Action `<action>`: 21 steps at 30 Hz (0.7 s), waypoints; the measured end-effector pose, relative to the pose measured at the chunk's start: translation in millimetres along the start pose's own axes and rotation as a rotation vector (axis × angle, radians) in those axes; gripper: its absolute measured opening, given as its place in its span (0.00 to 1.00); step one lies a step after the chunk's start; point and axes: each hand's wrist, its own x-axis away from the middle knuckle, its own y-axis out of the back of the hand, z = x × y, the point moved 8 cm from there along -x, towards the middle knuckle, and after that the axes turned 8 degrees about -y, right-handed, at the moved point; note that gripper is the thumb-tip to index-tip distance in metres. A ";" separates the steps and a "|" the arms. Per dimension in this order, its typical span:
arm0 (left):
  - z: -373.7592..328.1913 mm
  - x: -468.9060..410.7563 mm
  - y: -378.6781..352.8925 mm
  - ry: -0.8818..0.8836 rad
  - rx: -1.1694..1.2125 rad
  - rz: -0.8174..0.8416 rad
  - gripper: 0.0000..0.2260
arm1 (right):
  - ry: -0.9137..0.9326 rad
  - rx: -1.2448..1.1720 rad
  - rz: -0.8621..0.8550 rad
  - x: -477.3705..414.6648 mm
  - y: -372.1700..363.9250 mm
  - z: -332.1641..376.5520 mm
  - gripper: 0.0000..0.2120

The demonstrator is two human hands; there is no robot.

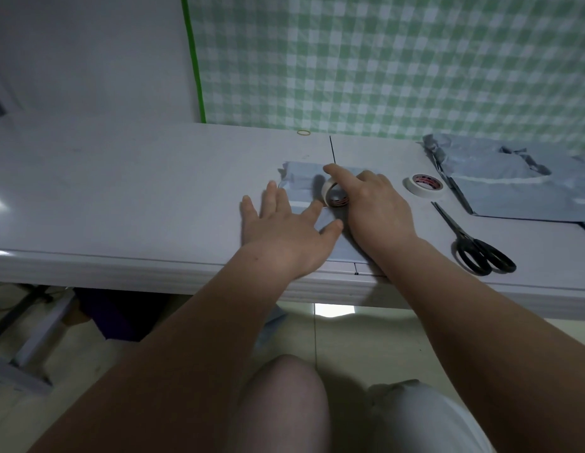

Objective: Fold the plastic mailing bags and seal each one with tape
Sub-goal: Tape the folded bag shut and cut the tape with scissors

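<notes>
The folded grey plastic mailing bag point(299, 179) lies flat on the pale grey worktop point(121, 191) at the centre of the frame. Its long axis runs from the far side toward the near edge, almost in line with the person's forearms. Both hands are on it.

The left hand point(284, 233) is open, fingers spread and straight, pressing the bag's left part down. The right hand point(376, 204) grips a roll of pale tape with a red-printed core point(335, 194). The roll stands on edge on the bag between the two hands, with the index finger stretched over its top. Whether a strip is already stuck to the plastic cannot be told.

The roll sits across the fold, so the coming pull of tape probably runs sideways over the bag's short width, toward the left hand, which is just beside the roll and placed to hold the fold shut.

A second roll of the same tape point(423, 184) lies flat to the right. Black-handled scissors point(474, 243) lie nearer the right hand than the left, with their handles toward the lower right. A loose pile of grey mailing bags point(513, 188) fills the right edge. A yellow rubber band point(303, 133) lies at the back, under the green-and-white checked cloth point(415, 60).
</notes>
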 end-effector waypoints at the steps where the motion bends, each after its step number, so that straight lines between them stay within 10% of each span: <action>1: 1.8 0.2 -0.8 0.004 0.012 0.000 0.29 | -0.005 -0.003 0.000 -0.2 -0.4 -1.5 0.26; 12: 26.7 1.5 12.9 0.171 -0.032 -0.069 0.38 | -0.037 -0.019 0.009 -1.2 -1.1 -6.8 0.28; 21: -21.6 -8.5 1.4 -0.111 0.026 -0.064 0.31 | -0.010 -0.012 -0.017 -0.9 -0.6 -3.6 0.28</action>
